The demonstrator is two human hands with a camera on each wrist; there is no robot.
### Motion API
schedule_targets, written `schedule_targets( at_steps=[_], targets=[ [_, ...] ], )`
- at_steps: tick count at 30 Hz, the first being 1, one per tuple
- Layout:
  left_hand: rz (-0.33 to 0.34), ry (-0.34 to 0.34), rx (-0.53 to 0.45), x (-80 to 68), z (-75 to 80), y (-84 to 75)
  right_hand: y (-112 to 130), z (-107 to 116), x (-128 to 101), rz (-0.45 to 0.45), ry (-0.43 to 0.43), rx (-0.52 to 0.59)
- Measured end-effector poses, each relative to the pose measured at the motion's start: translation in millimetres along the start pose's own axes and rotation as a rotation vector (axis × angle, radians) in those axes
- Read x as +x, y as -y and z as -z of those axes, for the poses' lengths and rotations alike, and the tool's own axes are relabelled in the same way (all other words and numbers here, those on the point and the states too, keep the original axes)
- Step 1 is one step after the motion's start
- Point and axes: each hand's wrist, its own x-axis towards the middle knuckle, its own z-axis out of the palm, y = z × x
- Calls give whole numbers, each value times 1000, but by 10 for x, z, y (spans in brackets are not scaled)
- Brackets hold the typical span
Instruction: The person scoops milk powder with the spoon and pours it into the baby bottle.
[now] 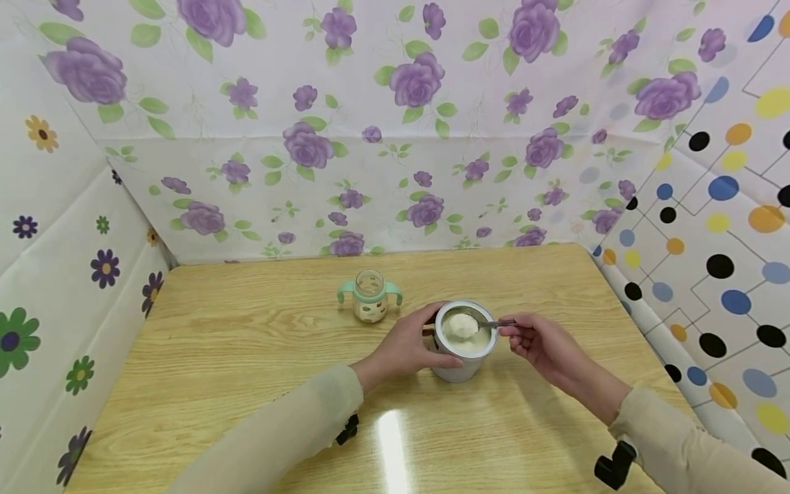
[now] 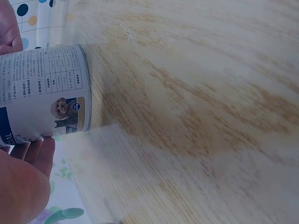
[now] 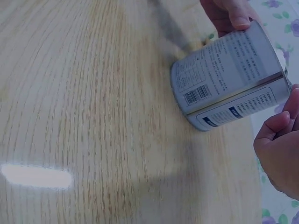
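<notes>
A: Where is the tin [image 1: 464, 346] sitting?

B: It is standing upright on the desk [image 1: 247, 357], a little right of centre in the head view and low in the frame. It is open and holding white powder.

A: And the spoon [image 1: 475, 325]?

B: It is lying over the tin's mouth, its bowl heaped with powder, its handle pointing toward the right of the frame.

A: Which hand is holding it?

B: The right hand [image 1: 543, 345] is pinching the handle's end between its fingers, just right of the tin. In the right wrist view those fingers [image 3: 275, 128] are showing curled at the right edge, beside the tin's rim.

A: What is the left hand [image 1: 404, 346] doing?

B: It is gripping the tin from the left, fingers curled round its wall. The left wrist view is showing fingers [image 2: 39, 154] lying against the printed label at the left edge.

A: Anything else nearby?

B: A bottle [image 1: 370, 296] with green handles is standing just up and left of the tin, apart from it. Behind the desk, flowered sheets [image 1: 395, 123] are hanging across the top of the frame, and a dotted sheet [image 1: 722, 226] is covering the right side.
</notes>
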Motion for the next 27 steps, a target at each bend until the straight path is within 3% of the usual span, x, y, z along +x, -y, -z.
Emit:
schedule_targets(
  at_steps=[16,27],
  targets=[
    [-15,2,0,16,-9,47,-29,52,10,85,6,-168],
    [-21,0,-8,3,-7,55,-43,23,15,76,20,-143]
  ],
)
